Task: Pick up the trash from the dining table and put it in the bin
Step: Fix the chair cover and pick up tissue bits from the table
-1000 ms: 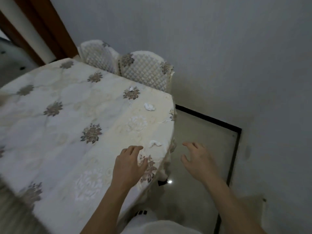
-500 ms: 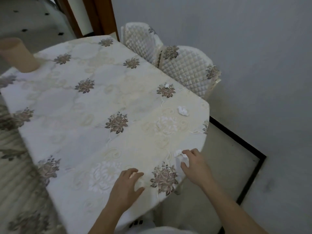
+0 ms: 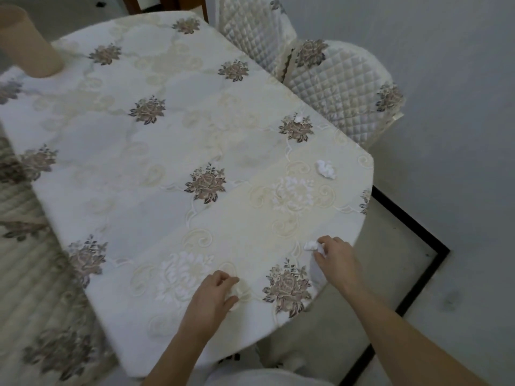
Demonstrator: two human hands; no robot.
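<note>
1. Right hand point(image 3: 337, 259): at the near right rim of the dining table point(image 3: 167, 146), fingers curled, thumb and fingertips pinching a crumpled white tissue point(image 3: 310, 245) that touches the cloth just inside the edge.
2. Left hand point(image 3: 212, 294): over the cloth close to the near edge, fingers loosely curled toward the thumb. Whether anything lies inside them cannot be told.
3. Second tissue wad point(image 3: 325, 168): lies loose on the cloth near the far right rim, well apart from both hands.
4. Small white scrap point(image 3: 298, 118): sits on a brown flower motif further back, near the edge facing the chairs.
5. Beige cylinder point(image 3: 28, 43): stands upright at the far left corner of the table.
6. Table edge: rounded on the right, where the cloth drapes over.
7. Two quilted chairs point(image 3: 342, 87): pushed in close to the far right edge.
8. Floor point(image 3: 370, 274): open pale floor right of the table, bounded by a black strip point(image 3: 415, 271) and then the grey wall point(image 3: 446, 107).
</note>
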